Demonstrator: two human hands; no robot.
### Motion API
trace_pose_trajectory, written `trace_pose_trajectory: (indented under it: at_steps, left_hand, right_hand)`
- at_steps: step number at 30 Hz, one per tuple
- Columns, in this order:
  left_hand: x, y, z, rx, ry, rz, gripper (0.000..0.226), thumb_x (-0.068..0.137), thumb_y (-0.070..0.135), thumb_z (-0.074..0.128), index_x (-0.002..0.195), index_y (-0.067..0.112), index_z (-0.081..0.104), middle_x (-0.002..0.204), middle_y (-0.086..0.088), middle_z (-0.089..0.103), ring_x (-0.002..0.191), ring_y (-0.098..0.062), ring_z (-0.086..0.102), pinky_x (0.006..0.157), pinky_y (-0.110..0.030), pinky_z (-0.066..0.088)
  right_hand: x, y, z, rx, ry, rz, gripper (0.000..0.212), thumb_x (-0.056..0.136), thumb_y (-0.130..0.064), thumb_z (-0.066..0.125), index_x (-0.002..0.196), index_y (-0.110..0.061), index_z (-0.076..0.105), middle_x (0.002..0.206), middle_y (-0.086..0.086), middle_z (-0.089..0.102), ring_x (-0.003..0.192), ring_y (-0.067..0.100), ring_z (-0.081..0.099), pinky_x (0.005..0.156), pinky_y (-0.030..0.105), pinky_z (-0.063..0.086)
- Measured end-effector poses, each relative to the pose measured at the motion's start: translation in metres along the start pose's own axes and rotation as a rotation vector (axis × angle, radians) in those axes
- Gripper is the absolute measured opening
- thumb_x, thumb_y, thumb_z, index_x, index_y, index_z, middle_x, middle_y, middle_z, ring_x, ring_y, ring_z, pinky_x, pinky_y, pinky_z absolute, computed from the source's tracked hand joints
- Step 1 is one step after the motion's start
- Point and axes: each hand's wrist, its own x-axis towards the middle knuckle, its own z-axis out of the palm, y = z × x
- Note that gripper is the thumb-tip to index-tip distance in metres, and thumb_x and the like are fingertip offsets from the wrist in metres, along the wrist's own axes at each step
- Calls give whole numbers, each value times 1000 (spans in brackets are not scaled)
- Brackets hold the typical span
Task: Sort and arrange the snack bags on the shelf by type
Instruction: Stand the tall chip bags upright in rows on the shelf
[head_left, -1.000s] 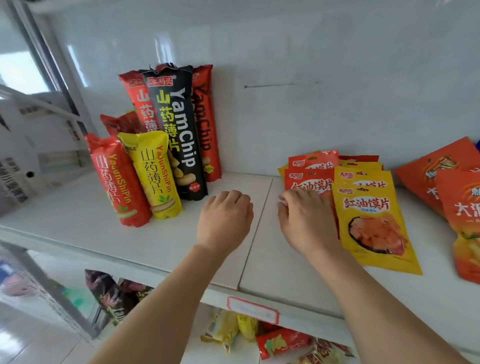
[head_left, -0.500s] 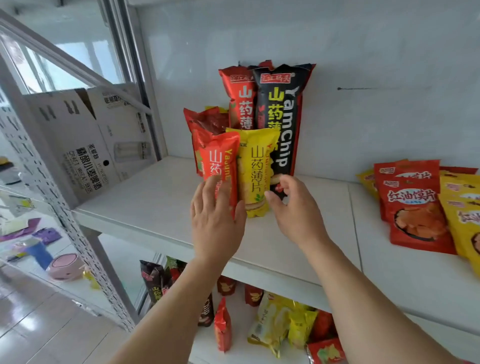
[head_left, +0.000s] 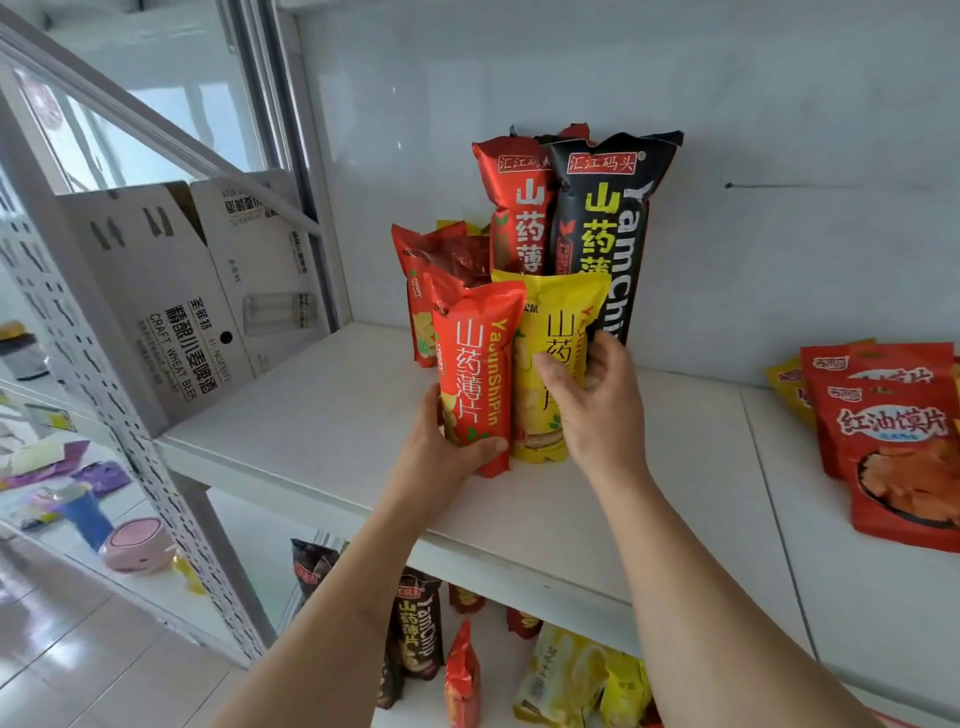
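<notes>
Already the left hand (head_left: 441, 447) has its fingers (head_left: 491, 445) curled round the lower part of the short red bag (head_left: 475, 374), thumb across the front, holding it upright at the front of the cluster; the right hand (head_left: 597, 400) has its fingers (head_left: 553, 371) wrapped round the short yellow bag (head_left: 545, 364) just beside it, the two bags touching side by side; behind them stand the tall red bag (head_left: 511, 208) and the tall black bag (head_left: 602, 228), leaning against the back wall, and another short red bag (head_left: 421, 291) sits to the left rear, partly hidden; all of these rest on the white shelf (head_left: 311, 415). Further right, well apart from this cluster, the flat pouches (head_left: 893, 431) in red and yellow lie overlapped in their own group, so the split by type looks largely made; what seems left is tidying the chip cluster itself, since short and tall bags and mixed colours are bunched together, and straightening the two bags now held. More bags lie jumbled on the lower shelf (head_left: 498, 696); whether they belong to the job I cannot tell.
</notes>
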Motion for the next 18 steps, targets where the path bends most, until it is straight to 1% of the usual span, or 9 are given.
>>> trace_pose_trajectory:
  at_steps: [3,5,7,9,10,11,13,15,18]
  left_hand:
    - [3,-2,1,-15,11,-16,108,55,44,93,146,31,37,126,6,63,109,-9,65,91,-48,59]
    - [4,-2,1,-32,3,-20,102,59,34,95,144,32,38,124,4,64,109,-11,65,90,-50,60]
    - [5,-2,1,-29,3,-15,94,68,21,93,143,31,38,123,3,63,107,-9,64,87,-44,62]
    - [4,-1,0,-20,10,-13,85,71,18,91,137,33,39,122,4,63,104,-6,64,77,-32,63]
    - [4,-1,-2,-14,20,-17,82,71,18,91,134,34,40,120,5,63,103,-6,64,73,-28,62]
    - [4,-2,-4,-8,34,-21,80,71,19,91,132,34,40,119,6,63,102,-6,64,72,-29,62]
    - [3,-3,-13,0,69,-39,81,67,25,94,129,33,44,117,5,65,101,-11,66,76,-38,63]
    - [1,-4,-24,3,92,-54,90,53,41,96,128,32,48,114,6,67,101,-15,68,79,-48,63]
    - [-1,-14,-49,22,132,-58,97,40,59,88,126,35,49,111,11,67,102,-15,68,83,-51,61]
  right_hand:
    - [14,-7,4,5,-9,6,99,62,-86,60,139,-25,45,134,-7,58,123,13,56,101,42,49]
    - [21,-6,5,-2,-41,23,102,62,-81,65,143,-23,41,138,-5,56,125,15,55,104,42,48]
    - [25,-1,5,-12,-70,25,89,68,-71,70,139,-22,47,134,-3,59,121,17,57,101,39,48]
    - [27,2,6,-9,-85,5,62,73,-66,71,120,-29,59,122,-3,65,112,17,61,94,37,51]
    - [28,3,6,-7,-96,-7,50,74,-65,70,111,-31,63,117,-4,67,108,17,63,92,37,52]
    - [27,3,6,0,-109,-16,45,75,-65,68,106,-32,65,113,-5,69,105,16,64,91,37,52]
    - [25,0,9,22,-117,-16,52,71,-70,64,106,-31,68,110,-6,69,101,15,64,91,39,53]
    - [21,-7,13,42,-117,-27,57,70,-73,61,108,-32,68,110,-7,69,102,14,64,91,41,53]
    - [14,-17,30,71,-158,-51,52,74,-69,65,111,-31,68,109,-10,70,102,12,64,92,40,53]
